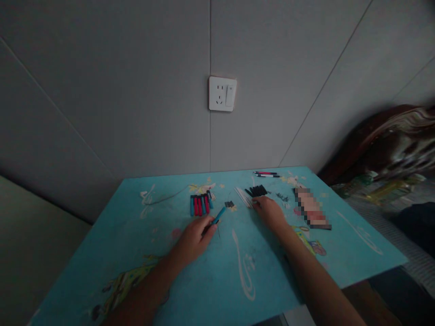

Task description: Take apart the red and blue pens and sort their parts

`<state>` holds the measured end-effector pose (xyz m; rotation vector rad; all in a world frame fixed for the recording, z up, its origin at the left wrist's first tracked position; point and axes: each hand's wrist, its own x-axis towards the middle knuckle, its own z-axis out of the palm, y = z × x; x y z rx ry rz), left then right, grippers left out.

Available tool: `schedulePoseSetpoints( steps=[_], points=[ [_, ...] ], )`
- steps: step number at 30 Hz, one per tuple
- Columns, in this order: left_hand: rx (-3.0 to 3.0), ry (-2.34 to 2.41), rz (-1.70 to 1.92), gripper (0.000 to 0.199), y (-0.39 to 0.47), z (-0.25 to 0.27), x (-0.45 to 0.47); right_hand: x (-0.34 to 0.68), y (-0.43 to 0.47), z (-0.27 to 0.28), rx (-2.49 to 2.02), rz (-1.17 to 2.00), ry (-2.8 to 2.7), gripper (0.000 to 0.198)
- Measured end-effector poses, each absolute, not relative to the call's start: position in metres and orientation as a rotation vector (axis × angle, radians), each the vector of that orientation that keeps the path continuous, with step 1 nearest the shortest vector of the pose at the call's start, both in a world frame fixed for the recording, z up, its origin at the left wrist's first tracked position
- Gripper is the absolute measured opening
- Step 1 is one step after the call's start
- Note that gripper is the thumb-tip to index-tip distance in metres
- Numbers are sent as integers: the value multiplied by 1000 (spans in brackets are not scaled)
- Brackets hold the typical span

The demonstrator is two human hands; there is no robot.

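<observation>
At the centre of the frame the left hand (192,240) pinches a blue pen barrel (218,215) tip-up, ready for fitting, while the right hand (270,210) rests with fingers spread, holding nothing, on the white refills (243,196) sorted beside black caps (257,190).

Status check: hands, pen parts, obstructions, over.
Left hand grips blue pen barrel. Right hand on white refills. Black caps close behind.

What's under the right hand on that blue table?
The right hand rests on thin white sticks beside black pieces. Whatever lies beneath the palm is hidden.
</observation>
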<state>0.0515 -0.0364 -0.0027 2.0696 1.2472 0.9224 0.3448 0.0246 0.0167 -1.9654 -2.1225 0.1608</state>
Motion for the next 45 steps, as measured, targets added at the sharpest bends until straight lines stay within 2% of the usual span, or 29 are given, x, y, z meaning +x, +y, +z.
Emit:
schedulePoseSetpoints(
  steps=[12, 22, 28, 36, 39, 42, 45],
  points=[
    [2136, 1216, 895, 19, -36, 1, 52, 352, 25, 23, -1983, 259, -2103, 24],
    [2147, 1234, 892, 22, -33, -7, 50, 341, 20, 20, -2153, 67, -2008, 25],
    [2180, 1258, 889, 23, -33, -8, 49, 352, 23, 20, -2150, 283, -1975, 23],
    [2209, 1298, 848, 27, -33, -13, 45, 354, 24, 16, -2067, 309, -1951, 18],
    [2213, 1397, 959, 29, -29, -17, 42, 353, 24, 24, -1888, 384, -1952, 21],
    [2184, 1499, 1058, 30, -26, -19, 40, 348, 20, 36, -1512, 539, -1909, 25],
    [2156, 1544, 1088, 30, -24, -17, 39, 338, 12, 45, -1252, 564, -1917, 25]
  ],
)
